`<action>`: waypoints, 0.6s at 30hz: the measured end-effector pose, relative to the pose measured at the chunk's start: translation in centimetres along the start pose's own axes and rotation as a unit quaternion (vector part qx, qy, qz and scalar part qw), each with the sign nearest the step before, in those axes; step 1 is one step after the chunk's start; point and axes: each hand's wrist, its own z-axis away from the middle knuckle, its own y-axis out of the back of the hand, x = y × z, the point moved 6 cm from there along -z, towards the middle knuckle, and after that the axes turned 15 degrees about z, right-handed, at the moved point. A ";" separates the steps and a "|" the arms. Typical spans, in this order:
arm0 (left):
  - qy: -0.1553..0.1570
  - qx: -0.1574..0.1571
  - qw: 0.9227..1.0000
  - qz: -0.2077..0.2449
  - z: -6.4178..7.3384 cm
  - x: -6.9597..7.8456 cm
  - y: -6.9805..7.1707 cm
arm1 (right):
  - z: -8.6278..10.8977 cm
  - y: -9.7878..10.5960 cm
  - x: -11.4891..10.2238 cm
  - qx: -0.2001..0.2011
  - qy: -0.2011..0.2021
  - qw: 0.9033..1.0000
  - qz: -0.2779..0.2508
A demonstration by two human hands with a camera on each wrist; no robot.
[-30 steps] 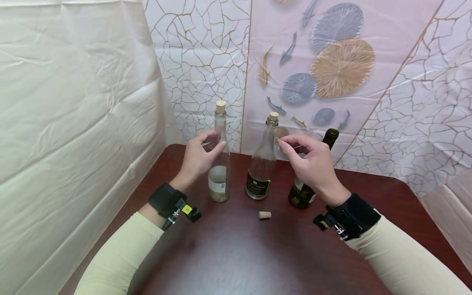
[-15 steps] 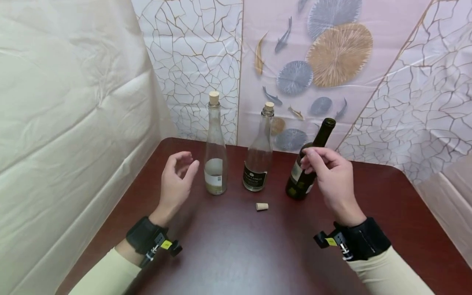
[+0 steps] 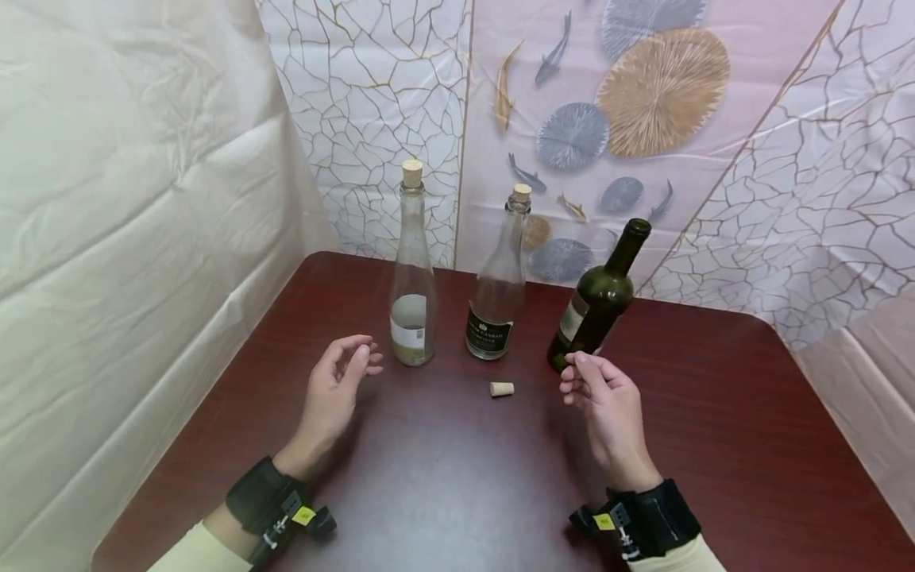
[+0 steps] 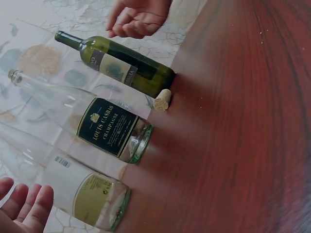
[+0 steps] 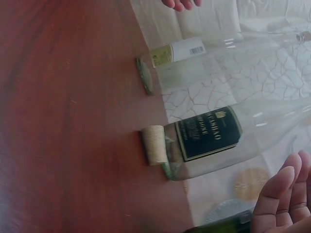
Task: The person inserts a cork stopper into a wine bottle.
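Observation:
Three bottles stand in a row on the dark red table. A clear bottle [image 3: 412, 270] with a white-and-green label is at the left, a cork [image 3: 412, 173] in its mouth. In the middle stands a clear champagne bottle [image 3: 498, 278] with a black label, also corked [image 3: 522, 193]. The dark green wine bottle [image 3: 604, 290] at the right has an uncorked mouth. One loose cork [image 3: 502, 389] lies on its side before the middle bottle. My left hand [image 3: 334, 389], loosely bent and holding nothing, is left of the left bottle. My right hand [image 3: 604, 405], likewise holding nothing, is in front of the green bottle.
The wooden table [image 3: 443, 485] reaches back to a patterned cloth backdrop [image 3: 372, 103] close behind the bottles. A cream cloth wall [image 3: 143, 262] runs along the left side. Black camera straps [image 3: 264, 496] circle both wrists.
Both hands have drawn back from the bottles toward me and lowered; the left also moved leftward. The bottles and the loose cork stay where they were, while the head view has shifted slightly.

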 end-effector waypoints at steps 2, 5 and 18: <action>0.002 0.005 1.000 0.016 0.1 -0.2 0.1 | 0.2 -0.1 0.6 0.000 -0.008 1.000 -0.006; -0.001 0.012 0.999 0.033 0.1 -0.2 0.4 | 0.4 -0.1 1.1 0.004 -0.015 1.000 -0.011; 0.025 0.022 0.999 0.043 0.2 -1.3 0.8 | 0.0 -0.1 0.4 -0.015 -0.006 0.999 0.035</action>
